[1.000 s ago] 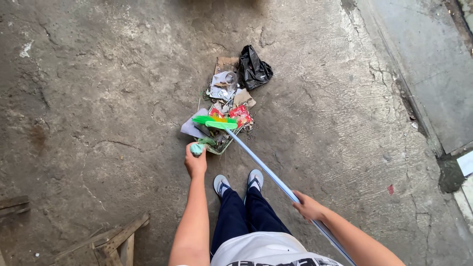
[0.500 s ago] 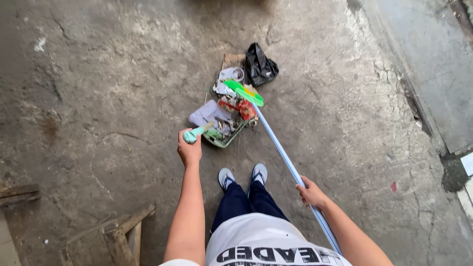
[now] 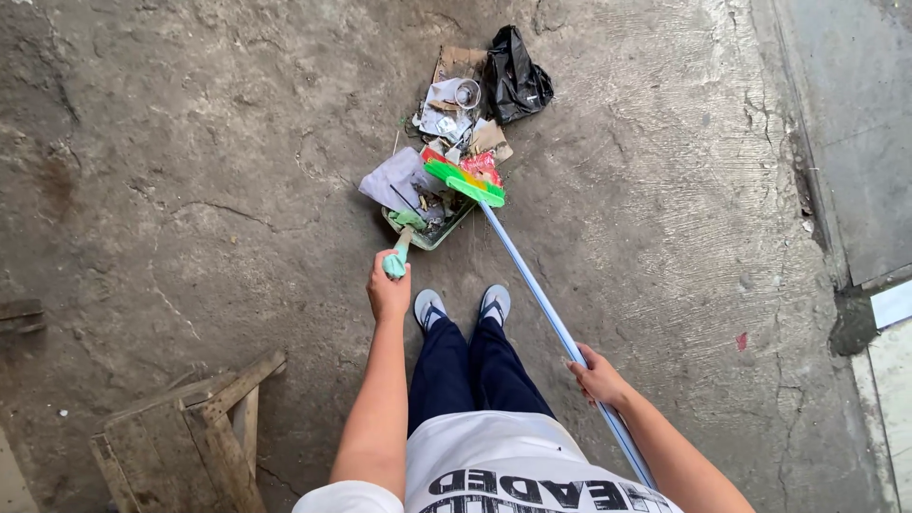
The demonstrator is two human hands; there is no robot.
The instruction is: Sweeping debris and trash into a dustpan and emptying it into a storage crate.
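My left hand (image 3: 388, 293) grips the pale green handle of a green dustpan (image 3: 424, 230) that rests on the concrete floor in front of my feet. The pan holds scraps of paper and wrappers. My right hand (image 3: 597, 374) holds the light blue pole of a broom (image 3: 532, 291). Its green head (image 3: 465, 181) sits at the pan's far edge, against a pile of litter (image 3: 458, 114) made of cardboard, clear plastic, red wrappers and a black plastic bag (image 3: 517, 80).
Cracked concrete floor all round. A rough wooden stool or pallet piece (image 3: 190, 432) stands at lower left, with a plank end (image 3: 19, 315) at the left edge. A raised concrete slab and gutter (image 3: 836, 142) run along the right side. My sandalled feet (image 3: 463, 307) are behind the dustpan.
The broom head has come back from the pile to the dustpan's far edge. My left hand has turned the dustpan so its handle points towards my feet. The camera has tilted down.
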